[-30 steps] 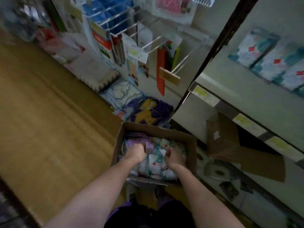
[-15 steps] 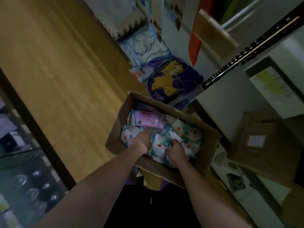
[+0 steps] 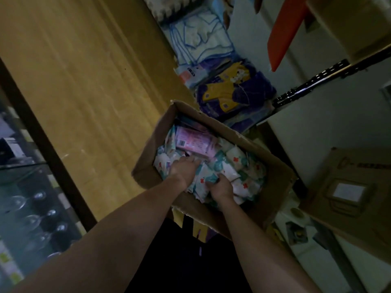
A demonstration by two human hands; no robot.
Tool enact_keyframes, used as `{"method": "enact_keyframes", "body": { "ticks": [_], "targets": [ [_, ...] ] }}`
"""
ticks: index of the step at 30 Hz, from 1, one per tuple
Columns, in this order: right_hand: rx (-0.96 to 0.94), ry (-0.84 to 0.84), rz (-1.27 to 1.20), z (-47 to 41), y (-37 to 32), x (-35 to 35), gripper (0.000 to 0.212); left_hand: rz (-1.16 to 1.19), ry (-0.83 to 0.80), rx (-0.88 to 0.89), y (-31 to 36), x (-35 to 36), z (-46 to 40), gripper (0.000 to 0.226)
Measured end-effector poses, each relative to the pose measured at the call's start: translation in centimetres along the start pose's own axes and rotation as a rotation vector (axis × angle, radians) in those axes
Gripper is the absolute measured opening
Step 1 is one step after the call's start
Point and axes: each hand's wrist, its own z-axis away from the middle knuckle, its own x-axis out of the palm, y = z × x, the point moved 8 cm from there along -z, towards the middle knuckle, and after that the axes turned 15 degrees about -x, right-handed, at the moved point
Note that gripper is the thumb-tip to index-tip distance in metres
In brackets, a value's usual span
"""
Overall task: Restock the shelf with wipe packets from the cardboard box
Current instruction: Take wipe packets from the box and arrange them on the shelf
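Both hands are down inside the cardboard box (image 3: 277, 187), which sits open on the wooden floor (image 3: 84, 81) just beside the white shelf unit (image 3: 330, 132). The left hand (image 3: 185, 170) lies on top of the wipe packets (image 3: 239, 170) with its fingers reaching forward and a bit bent, touching the pile near the pink packet (image 3: 193, 142); I cannot tell if it grips one. The right hand (image 3: 221, 188) is curled round one white packet with a red cross on it. There are two hands, one open box, one pink packet, and many white-and-green packets (too jumbled to count). The pink packet lies flat, with its long side running from the box's far left corner toward the right. A second, closed cardboard box (image 3: 347, 193) sits on the right.
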Motion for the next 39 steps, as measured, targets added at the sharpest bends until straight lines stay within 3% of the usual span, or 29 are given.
{"method": "enact_keyframes", "body": {
  "ticks": [7,11,15,19,23,27,29,36,39],
  "targets": [
    [-0.009,-0.064,-0.033,0.6,0.2,0.0,0.025,-0.218,0.143,0.074,0.4,-1.4,0.4,0.042],
    [-0.013,-0.031,0.015,2.2,-0.6,-1.0,0.031,-0.249,0.141,0.127,0.1,-1.5,0.9,0.036],
    [-0.019,0.115,0.038,4.8,-2.0,-2.0,0.034,-0.175,0.076,0.209,-0.1,-3.0,1.6,0.045],
    [-0.023,0.213,-0.007,7.7,-3.2,-2.6,0.030,0.043,0.027,0.244,-0.7,-5.3,2.9,0.055],
    [0.036,0.360,-0.092,11.0,-4.6,-4.1,0.031,0.231,-0.050,0.260,-1.1,-7.9,4.3,0.044],
    [0.038,0.496,-0.151,14.6,-6.6,-6.7,0.037,0.306,-0.052,0.359,-0.5,-12.3,7.1,0.015],
    [0.019,0.544,-0.205,16.2,-7.6,-8.1,0.038,0.352,-0.039,0.362,-0.4,-14.4,8.4,0.019],
    [-0.071,0.705,-0.277,21.4,-10.3,-12.8,0.013,0.532,-0.042,0.347,0.9,-19.9,13.4,0.046],
    [-0.090,0.776,-0.421,23.7,-10.5,-14.2,0.017,0.520,-0.084,0.380,2.2,-21.3,15.5,0.057]
  ]
}}
